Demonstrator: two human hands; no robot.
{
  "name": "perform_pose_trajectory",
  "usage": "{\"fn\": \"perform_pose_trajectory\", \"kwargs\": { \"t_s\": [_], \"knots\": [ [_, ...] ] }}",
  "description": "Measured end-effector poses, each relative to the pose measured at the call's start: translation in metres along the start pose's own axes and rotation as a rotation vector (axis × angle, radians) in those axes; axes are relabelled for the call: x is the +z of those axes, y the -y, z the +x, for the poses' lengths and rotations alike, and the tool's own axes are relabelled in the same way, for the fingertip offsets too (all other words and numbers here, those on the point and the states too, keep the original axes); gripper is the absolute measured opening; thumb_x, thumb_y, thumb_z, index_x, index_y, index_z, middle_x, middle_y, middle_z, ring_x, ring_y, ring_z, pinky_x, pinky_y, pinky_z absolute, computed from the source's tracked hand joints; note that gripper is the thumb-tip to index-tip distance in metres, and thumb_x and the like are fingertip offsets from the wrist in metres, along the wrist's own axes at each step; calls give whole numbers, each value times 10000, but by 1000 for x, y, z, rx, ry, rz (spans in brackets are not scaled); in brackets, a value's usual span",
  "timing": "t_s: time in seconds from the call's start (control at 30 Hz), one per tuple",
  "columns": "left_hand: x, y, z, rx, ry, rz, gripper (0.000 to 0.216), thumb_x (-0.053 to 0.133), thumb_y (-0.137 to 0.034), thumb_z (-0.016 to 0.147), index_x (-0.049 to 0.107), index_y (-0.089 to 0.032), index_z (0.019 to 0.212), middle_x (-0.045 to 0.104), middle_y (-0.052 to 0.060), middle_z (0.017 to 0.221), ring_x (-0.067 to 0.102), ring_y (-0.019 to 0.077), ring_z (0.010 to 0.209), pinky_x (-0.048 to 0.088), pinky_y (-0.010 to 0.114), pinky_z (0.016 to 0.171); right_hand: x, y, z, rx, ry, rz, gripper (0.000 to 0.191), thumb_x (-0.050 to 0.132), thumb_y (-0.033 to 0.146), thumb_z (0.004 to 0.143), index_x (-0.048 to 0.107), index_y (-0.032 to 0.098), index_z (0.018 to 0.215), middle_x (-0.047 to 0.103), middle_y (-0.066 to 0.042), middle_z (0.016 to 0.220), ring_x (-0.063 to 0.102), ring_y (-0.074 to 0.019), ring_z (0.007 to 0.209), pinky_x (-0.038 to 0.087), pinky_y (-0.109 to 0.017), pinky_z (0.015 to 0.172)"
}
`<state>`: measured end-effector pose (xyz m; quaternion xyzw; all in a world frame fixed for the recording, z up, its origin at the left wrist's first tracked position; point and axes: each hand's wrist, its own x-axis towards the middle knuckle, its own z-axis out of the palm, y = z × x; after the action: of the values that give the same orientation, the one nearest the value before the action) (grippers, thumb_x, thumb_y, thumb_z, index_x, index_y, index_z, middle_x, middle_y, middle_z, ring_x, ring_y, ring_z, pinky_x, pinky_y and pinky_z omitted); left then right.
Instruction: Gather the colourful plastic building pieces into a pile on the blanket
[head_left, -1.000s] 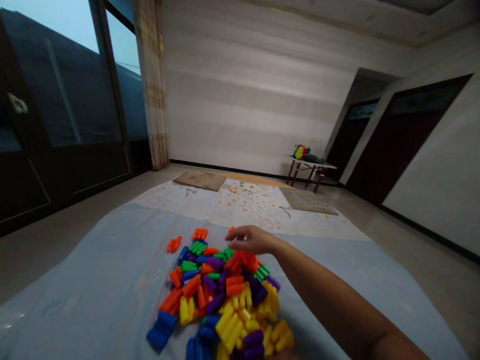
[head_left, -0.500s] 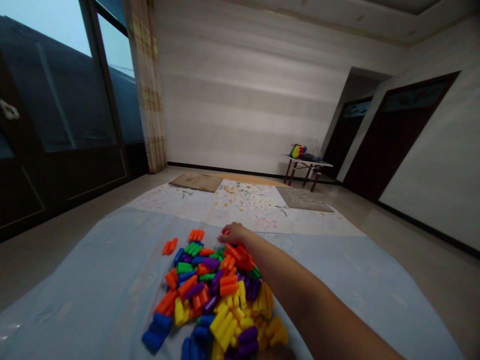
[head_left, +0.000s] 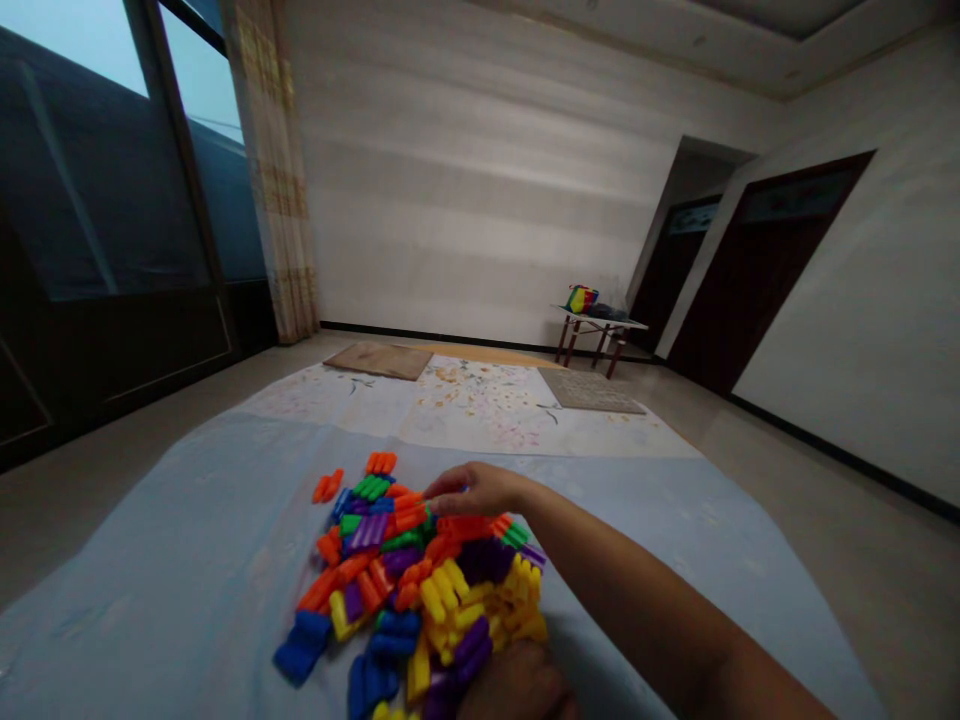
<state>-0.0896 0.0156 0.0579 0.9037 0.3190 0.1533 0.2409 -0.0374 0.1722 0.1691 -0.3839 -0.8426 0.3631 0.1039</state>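
A heap of plastic blocks (head_left: 420, 580) in orange, yellow, blue, purple and green lies on a light blue sheet (head_left: 187, 540). My right hand (head_left: 476, 490) reaches over the far side of the heap. Its fingers are held together and point left, with the tips on orange blocks (head_left: 409, 518) at the top. Whether it grips one is unclear. My left hand (head_left: 517, 685) shows at the bottom edge, dark and partly cut off, against the near purple and yellow blocks. Two small groups of orange blocks (head_left: 328, 487) lie just beyond the heap.
A patterned white sheet (head_left: 465, 405) and two brown mats (head_left: 589, 390) lie farther out on the floor. A small table (head_left: 596, 335) with a colourful bag stands by the back wall. Dark window panels and a curtain are at the left, dark doors at the right.
My right hand reached out to a lone orange block past the heap, then drew back onto the top of the heap. My left hand rose into view at the bottom. The camera turned right.
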Motion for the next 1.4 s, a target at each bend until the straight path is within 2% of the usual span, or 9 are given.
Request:
{"fn": "perform_pose_trajectory", "kwargs": {
  "t_s": [0.17,0.3,0.43,0.57,0.7,0.83,0.97,1.23,1.4],
  "knots": [
    [-15,-6,-3,-154,-100,22,189,461,-169,800,647,-173,767,668,53,777,589,137,733,418,247,646,-6,-35,-2,262,-388,0,363,552,376,832,652,175,1118,670,-84,1095,583,-240,1045,430,-347,897],
    [-22,-12,-7,-209,-183,-4,230,409,-190,828,614,-164,727,658,57,763,580,128,718,395,246,641,2,-50,-4,257,-300,62,381,496,457,852,702,168,992,708,-52,960,626,-231,920,475,-342,813],
    [-21,-11,-9,-237,-254,10,268,378,-227,859,590,-167,707,647,59,752,569,126,701,398,245,634,2,-51,-26,110,-347,154,511,405,572,868,662,189,1088,679,-22,1074,597,-202,1013,453,-324,889],
    [-8,-4,-16,-123,-360,70,199,413,-204,843,608,-186,805,644,53,811,571,133,774,426,240,688,8,-64,-68,136,-503,159,587,406,579,866,574,146,1225,586,-101,1257,517,-223,1174,370,-358,1016],
    [24,2,-16,115,-426,291,230,607,-366,743,616,-237,933,649,39,929,566,169,843,445,272,729,42,-73,-95,256,-470,97,687,476,567,838,432,116,1355,383,-139,1441,336,-248,1335,248,-387,1104],
    [47,-2,-13,273,-421,495,281,531,-372,822,590,-287,1084,672,-5,1006,566,163,926,434,283,830,81,-60,-88,216,-463,47,755,525,554,817,329,142,1419,275,-125,1498,216,-257,1386,179,-405,1133],
    [44,-12,-15,315,-320,527,402,504,-346,840,510,-362,1241,670,-39,1058,546,175,988,393,319,941,98,-36,-68,267,-490,9,804,544,553,805,278,140,1442,224,-129,1515,145,-279,1403,140,-422,1141],
    [62,-9,-11,289,-325,531,322,536,-363,819,597,-310,1131,703,-9,968,566,198,950,445,335,886,105,4,-24,321,-429,69,927,578,585,762,220,84,1455,140,-166,1530,24,-332,1407,74,-460,1139],
    [82,3,-11,310,-364,558,325,527,-382,829,582,-295,1137,700,-23,1008,588,170,944,462,295,860,85,9,-47,226,-306,102,1032,585,645,720,137,99,1472,91,-173,1536,45,-293,1412,98,-422,1140]
  ]
}}
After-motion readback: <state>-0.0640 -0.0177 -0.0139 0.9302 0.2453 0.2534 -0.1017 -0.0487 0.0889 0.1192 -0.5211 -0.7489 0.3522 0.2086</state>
